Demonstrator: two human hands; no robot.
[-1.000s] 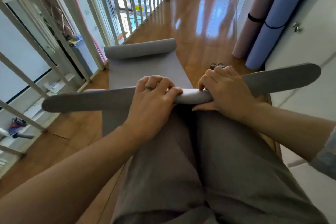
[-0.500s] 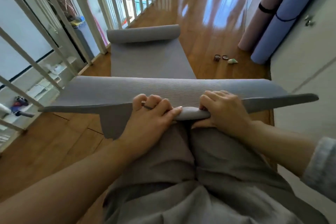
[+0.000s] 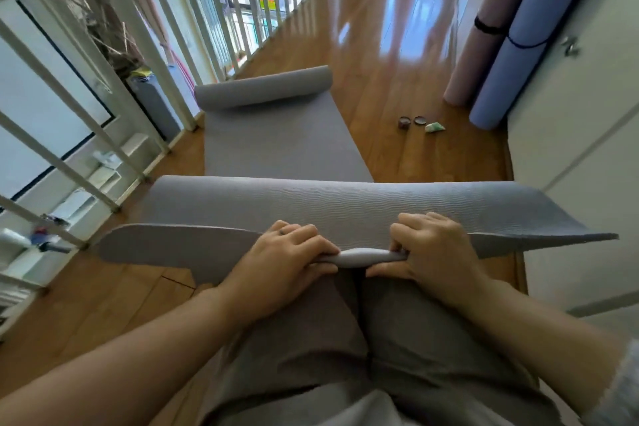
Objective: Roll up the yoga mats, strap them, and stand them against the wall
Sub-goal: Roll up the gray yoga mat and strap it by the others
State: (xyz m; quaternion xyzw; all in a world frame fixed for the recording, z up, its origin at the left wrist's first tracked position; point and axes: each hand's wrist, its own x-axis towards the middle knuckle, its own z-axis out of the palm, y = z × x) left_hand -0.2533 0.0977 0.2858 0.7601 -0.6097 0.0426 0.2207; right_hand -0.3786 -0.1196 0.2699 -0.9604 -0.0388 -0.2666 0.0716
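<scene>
On the lap: left hand [image 3: 283,252] and right hand [image 3: 435,249], fingers curled over, each pinching the near edge of the grey mat [image 3: 345,204]; a tight bit of roll shows between them
Change: a second ago only a thin raised edge showed; now a broad hump of mat bulges just beyond the knuckles
Meaning: slack seems drawn in for the first turn; rolling barely begun, strapping and standing still ahead
Roll axis: crosswise, left to right, loose corners flaring out either side
Mat length: runs straight away from the person over the floor [image 3: 380,79], flat in the middle
Far end: curled on itself, crosswise too
Wall: pink mat [image 3: 473,45] and blue mat [image 3: 511,55], rolled, banded, leaning upright on the right
</scene>
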